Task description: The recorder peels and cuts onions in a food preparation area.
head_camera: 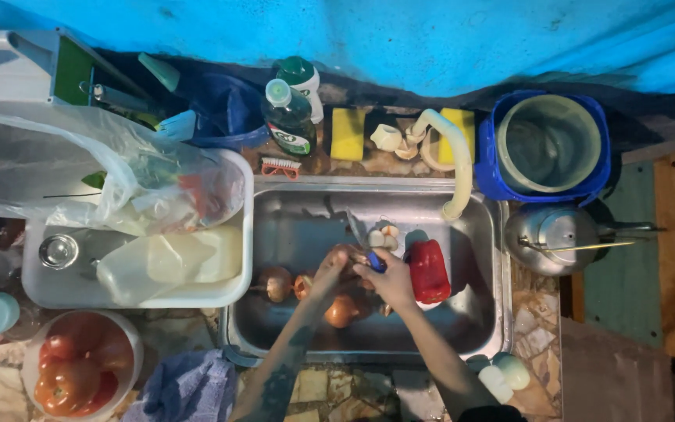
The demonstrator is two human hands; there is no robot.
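Over the middle of the steel sink [478, 328], the left hand [331, 270] has its fingers curled around an onion [347, 256], while the right hand [388, 280] grips a blue-handled knife [362, 241] against it. More onions [342, 310] lie just below-left, and a red pepper [430, 270] lies just right. Bare basin stays open toward the tap-side wall and the right rim.

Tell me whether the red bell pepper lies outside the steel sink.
No, the red bell pepper lies inside the steel sink, beside the right hand.

Red pepper [429, 270], brown onions [341, 311], blue-handled knife [375, 261], yellow sponges [348, 134]
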